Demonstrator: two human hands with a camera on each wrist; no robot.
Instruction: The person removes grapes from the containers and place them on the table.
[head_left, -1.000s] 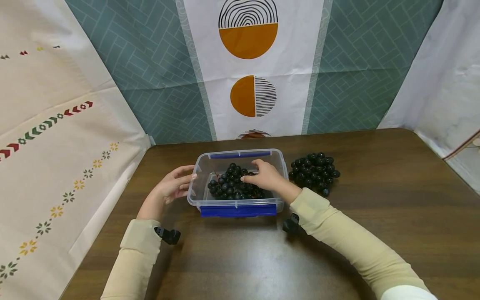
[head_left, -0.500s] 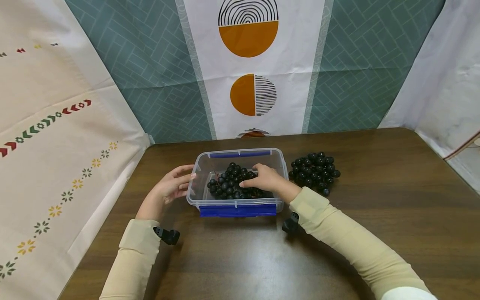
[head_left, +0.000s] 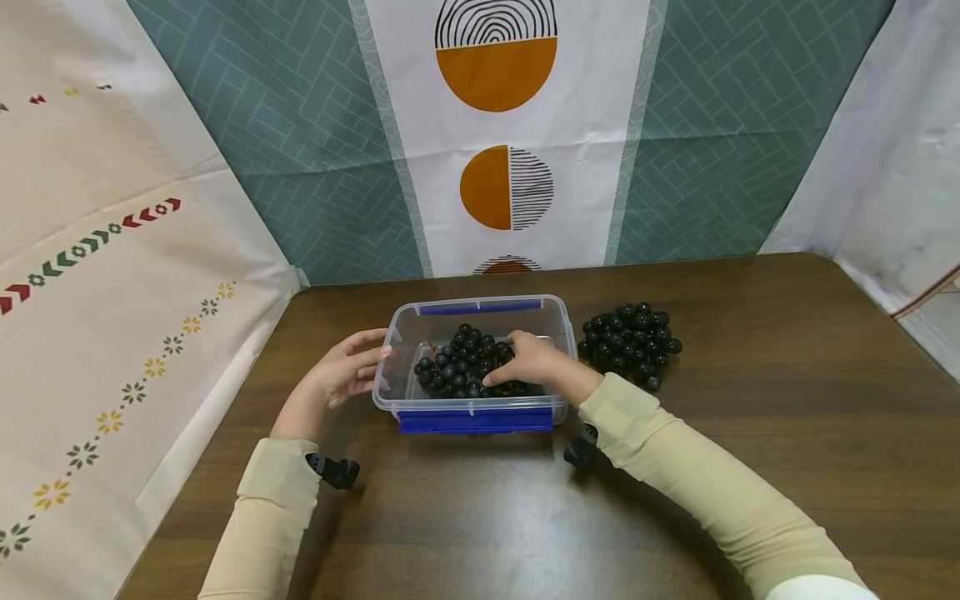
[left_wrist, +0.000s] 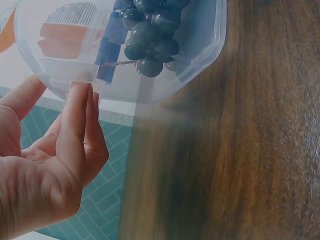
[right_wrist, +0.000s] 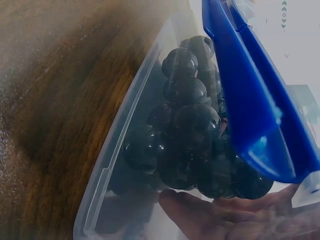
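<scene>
Resting in box [head_left: 405, 398], grapes [head_left: 461, 367] under right hand [head_left: 531, 360].

place: staged recording booth | evidence: patterned cloth backdrops [head_left: 495, 142] hung round a bare wooden table [head_left: 750, 400]

The right hand [head_left: 534, 360] hides part of the dark grape bunch [head_left: 463, 367] at three o'clock. The clear plastic box [left_wrist: 200, 45] is cut off at twelve o'clock in the left wrist view.

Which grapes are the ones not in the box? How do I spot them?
Look at the brown wooden table and find the clear plastic box with blue clips. Just right of it lies a loose bunch of dark grapes, straight on the wood, with no hand touching it.
</scene>
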